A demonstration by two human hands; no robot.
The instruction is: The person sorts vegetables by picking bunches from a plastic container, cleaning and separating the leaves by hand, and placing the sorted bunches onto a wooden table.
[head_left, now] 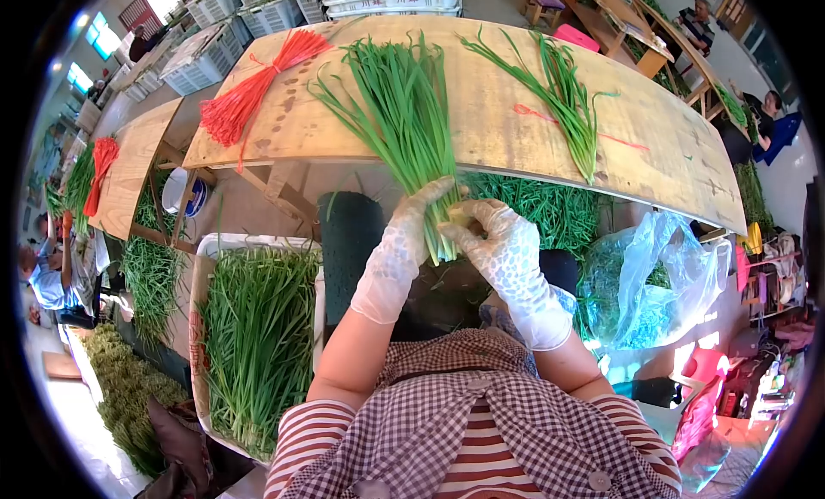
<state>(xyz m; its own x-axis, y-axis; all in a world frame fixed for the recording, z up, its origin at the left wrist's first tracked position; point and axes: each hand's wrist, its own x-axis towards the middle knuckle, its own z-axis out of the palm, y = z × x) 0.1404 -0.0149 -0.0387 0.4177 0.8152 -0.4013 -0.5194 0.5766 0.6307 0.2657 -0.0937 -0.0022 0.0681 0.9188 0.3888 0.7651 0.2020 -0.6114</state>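
Gloved left hand [414, 220] clasping green bunch [404, 108] near base; right hand [503, 237] at same end, closure unclear; red ties [256, 88] beyond grip, leftward.

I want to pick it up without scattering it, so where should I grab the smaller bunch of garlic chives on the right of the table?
Probably around the stem ends of the smaller bunch, from your side, with your right hand once free. The stems gather narrowly near the front edge, pointing toward you; the leaves fan out beyond.
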